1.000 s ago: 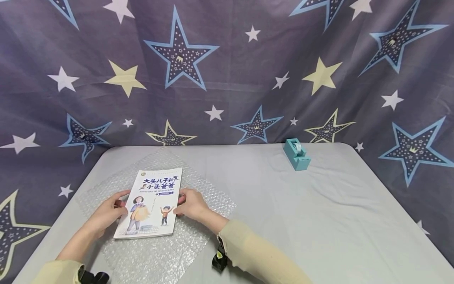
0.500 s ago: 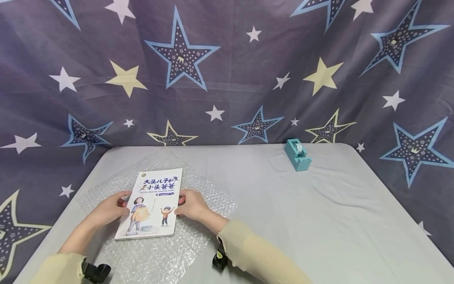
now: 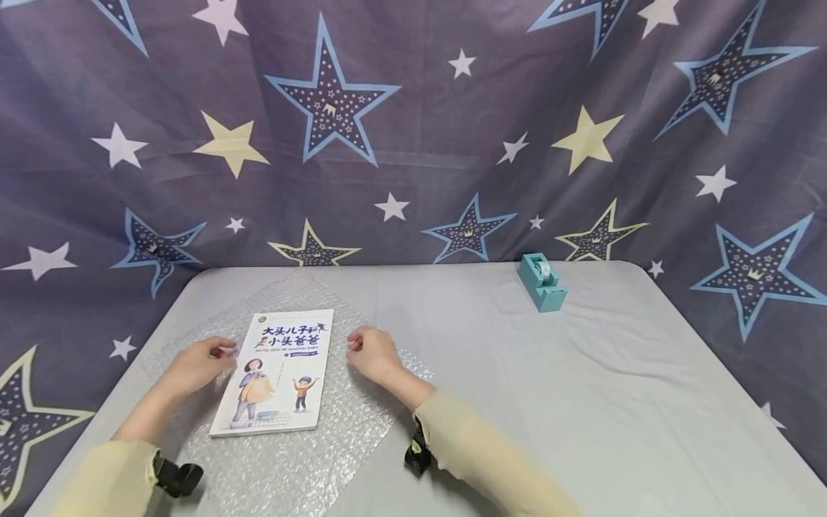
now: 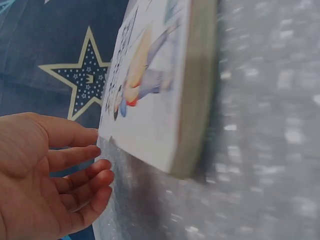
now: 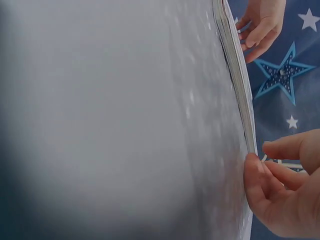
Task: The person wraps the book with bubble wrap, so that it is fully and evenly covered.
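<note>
A white children's book (image 3: 278, 377) with cartoon figures on its cover lies on a sheet of bubble wrap (image 3: 271, 474), which is set askew on the table. Beside the book's left edge is my left hand (image 3: 197, 368), its fingers loosely bent and gripping nothing. In the left wrist view the fingertips (image 4: 102, 165) are close to the book's corner; whether one touches it, I cannot tell. My right hand (image 3: 376, 355) hovers apart from the book's right edge, fingers loosely curled, holding nothing. The book's thick page block (image 5: 240, 80) shows in the right wrist view.
A teal tape dispenser (image 3: 543, 283) with a roll of clear tape stands at the back right of the table. The table (image 3: 517, 402) has a pale grey cloth with some wrinkles. Behind it hangs a dark curtain (image 3: 420, 143) with stars.
My right hand has let go of the book and moved off to the right. The left hand has loosened from the left edge. The book stays in nearly the same place.
</note>
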`<state>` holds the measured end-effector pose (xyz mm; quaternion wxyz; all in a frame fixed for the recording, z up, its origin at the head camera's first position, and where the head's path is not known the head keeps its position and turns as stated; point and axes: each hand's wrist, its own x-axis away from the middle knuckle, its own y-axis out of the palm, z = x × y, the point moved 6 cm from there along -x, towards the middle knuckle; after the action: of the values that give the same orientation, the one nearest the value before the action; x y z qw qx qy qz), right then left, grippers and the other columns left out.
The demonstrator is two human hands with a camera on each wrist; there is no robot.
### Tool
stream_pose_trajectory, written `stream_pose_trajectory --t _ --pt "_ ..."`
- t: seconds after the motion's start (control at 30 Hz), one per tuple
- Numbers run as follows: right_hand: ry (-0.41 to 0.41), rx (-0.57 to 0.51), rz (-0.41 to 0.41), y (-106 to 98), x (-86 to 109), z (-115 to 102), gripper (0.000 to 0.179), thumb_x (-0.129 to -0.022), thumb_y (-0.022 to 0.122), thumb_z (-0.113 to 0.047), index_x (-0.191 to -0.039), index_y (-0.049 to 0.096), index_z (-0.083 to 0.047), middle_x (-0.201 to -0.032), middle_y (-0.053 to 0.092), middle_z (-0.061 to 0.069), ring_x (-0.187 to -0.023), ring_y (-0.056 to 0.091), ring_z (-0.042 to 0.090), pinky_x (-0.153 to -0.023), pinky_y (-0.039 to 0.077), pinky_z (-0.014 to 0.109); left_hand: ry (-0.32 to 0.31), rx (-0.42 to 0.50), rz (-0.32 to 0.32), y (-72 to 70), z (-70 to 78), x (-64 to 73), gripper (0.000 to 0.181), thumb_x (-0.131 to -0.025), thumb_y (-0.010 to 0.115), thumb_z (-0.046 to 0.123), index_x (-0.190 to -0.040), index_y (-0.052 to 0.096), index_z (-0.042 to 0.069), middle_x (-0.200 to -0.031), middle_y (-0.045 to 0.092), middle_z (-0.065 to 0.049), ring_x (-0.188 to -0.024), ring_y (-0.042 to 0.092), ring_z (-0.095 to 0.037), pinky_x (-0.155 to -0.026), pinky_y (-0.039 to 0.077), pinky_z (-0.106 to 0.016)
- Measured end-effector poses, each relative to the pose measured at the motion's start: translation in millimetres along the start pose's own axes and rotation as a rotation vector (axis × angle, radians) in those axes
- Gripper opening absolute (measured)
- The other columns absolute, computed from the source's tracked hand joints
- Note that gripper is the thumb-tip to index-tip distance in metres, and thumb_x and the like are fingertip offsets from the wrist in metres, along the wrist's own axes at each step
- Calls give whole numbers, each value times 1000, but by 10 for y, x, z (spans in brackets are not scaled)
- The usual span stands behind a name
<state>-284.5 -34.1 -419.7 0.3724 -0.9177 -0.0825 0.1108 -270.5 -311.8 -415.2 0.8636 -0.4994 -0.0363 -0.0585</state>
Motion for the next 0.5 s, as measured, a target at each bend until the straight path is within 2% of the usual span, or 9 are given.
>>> stream_pose_trajectory --t 0.1,0.2,0.37,0.5 --pt "8 26 32 -52 -30 47 19 -76 64 -7 -94 67 -7 -76 65 -3 -69 59 9 -63 45 18 15 -9 39 -44 4 -98 43 -86 54 18 -117 49 -11 -94 59 -23 -78 55 -26 -60 43 -30" --pt "14 59 44 -79 -54 90 18 -76 64 -8 -93 67 -8 -78 66 -3 -72 60 10 -64 46 19 27 -11 65 -57 17 -182 40 -87 53 18 -116 51 -10 -97 58 -26 -83 56 -32 -63 46 -34" --pt "34 115 77 -117 -123 163 19 -76 63 -9 -94 68 -10 -82 65 -2 -76 59 11 -65 46 21 26 10 113 -46 95 -315 39 -87 51 17 -117 50 -10 -108 54 -32 -97 53 -43 -78 46 -48" --pt "54 167 91 -132 -183 194 21 -76 62 -9 -96 68 -10 -86 63 -1 -81 58 15 -68 47 25 -17 19 123 -43 144 -411 43 -88 49 17 -120 47 -12 -118 47 -36 -106 47 -47 -87 41 -54"
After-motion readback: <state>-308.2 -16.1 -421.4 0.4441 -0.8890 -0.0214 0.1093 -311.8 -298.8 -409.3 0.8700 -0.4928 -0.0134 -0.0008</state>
